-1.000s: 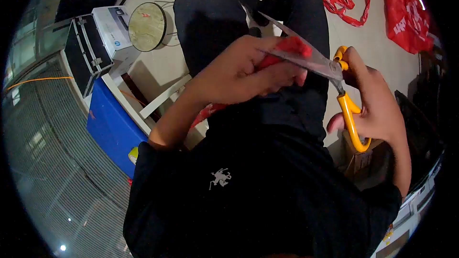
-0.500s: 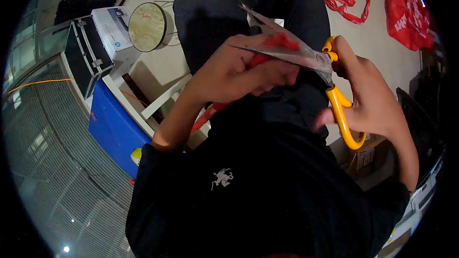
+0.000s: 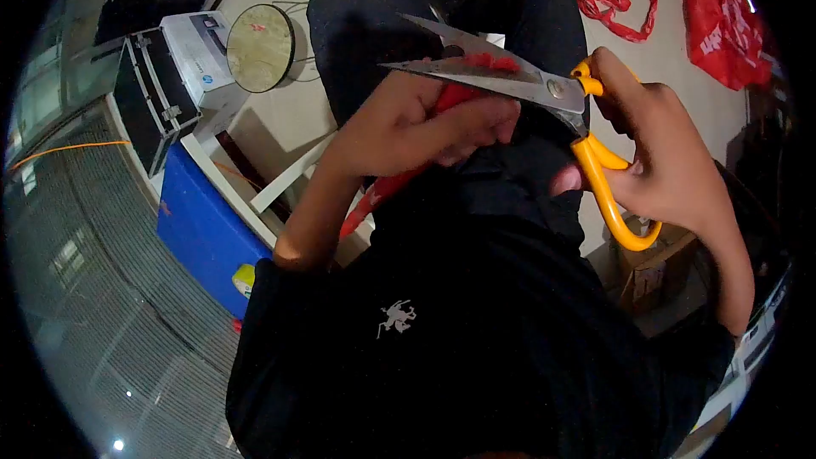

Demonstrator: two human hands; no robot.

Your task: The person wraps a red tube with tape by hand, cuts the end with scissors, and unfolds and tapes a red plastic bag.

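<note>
My left hand (image 3: 399,136) is closed around a red strip (image 3: 382,191) that looks like banner cloth or plastic. One length of it hangs below the wrist, and a crumpled end shows above the fingers. My right hand (image 3: 671,153) grips a large pair of scissors (image 3: 557,89) with yellow handles, the thumb through the lower loop. Its blades are spread apart and point left, over my left hand. The crumpled red end lies between or just behind the blades; I cannot tell which.
Tangled red strips (image 3: 629,0) and a printed red sheet (image 3: 722,25) lie on the floor at the upper right. On the left are a round-topped stool (image 3: 259,47), a black case (image 3: 157,98), a white HP box (image 3: 197,51) and a blue panel (image 3: 204,229). A cardboard box (image 3: 650,276) sits lower right.
The scissors have shifted left, with the blade tips now further past my left hand and the blades still spread. My left hand stays in nearly the same place, gripping the red strip.
</note>
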